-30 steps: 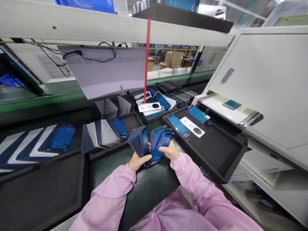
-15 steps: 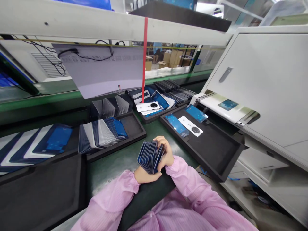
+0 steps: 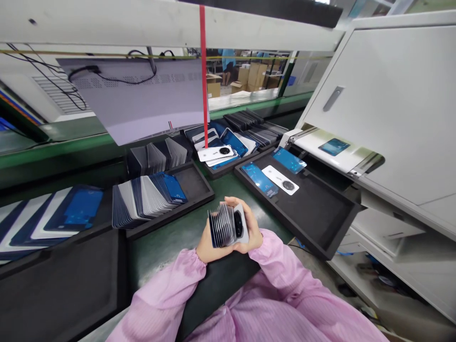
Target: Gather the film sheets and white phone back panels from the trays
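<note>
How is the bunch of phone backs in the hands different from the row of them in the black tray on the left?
The bunch of phone backs is held in the air between the left hand and the right hand; the row of phone backs leans in the black tray. The bunch looks shorter than the row. A white back with a round camera ring fronts the bunch; a blue one fronts the row. Both are fanned.

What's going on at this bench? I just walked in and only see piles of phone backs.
A person in a pink smock holds a fanned stack of phone back covers edge-up over the green bench, left hand under it, right hand closed around its white end cover. More covers stand in the black foam tray to the left. Three lie flat in the tray on the right, beside a white machine.
</note>
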Demonstrator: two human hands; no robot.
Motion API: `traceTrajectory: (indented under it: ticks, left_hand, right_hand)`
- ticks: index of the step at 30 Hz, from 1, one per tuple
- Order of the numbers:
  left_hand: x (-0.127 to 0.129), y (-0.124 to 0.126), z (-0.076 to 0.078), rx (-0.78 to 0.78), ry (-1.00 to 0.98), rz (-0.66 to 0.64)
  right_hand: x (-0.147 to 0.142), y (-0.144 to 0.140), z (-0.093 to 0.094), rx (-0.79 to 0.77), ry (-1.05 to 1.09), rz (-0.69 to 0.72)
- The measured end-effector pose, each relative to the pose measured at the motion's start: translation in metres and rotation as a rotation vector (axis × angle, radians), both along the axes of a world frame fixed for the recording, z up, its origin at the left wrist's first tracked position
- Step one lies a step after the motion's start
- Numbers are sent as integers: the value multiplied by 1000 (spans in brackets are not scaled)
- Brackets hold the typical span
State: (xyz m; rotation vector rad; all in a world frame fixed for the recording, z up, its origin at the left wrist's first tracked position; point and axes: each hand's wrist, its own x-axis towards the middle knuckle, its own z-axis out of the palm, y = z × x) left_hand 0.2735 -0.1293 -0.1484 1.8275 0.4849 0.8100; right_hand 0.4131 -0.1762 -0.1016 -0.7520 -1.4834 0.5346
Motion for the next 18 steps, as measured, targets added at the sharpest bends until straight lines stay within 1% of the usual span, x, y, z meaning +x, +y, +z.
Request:
traceTrajectory:
  ticks: [3,6,9,13,15,16,18]
  left_hand:
    - [-2,2,-4,3,-22,-7]
    - [-4,1,-6,12,14,7]
    - [-6,1,-5,8,28,17]
    - [-5,2,-4,13,15,-14]
    - [-4,3,-5,22,22,-7]
    - [-3,4,-5,25,31,1]
    - [-2,5,-6,19,55,9]
  right_hand:
    - [-1,2,1,10,173,67]
    - [-1,4,0,-20,266,91]
    - [-3,5,-1,-11,280,81]
    - [-10,9,0,21,215,94]
    - [-13,13,10,13,201,59]
    - [-13,16,19,22,194,32]
    - [-9,22,42,93,205,-55]
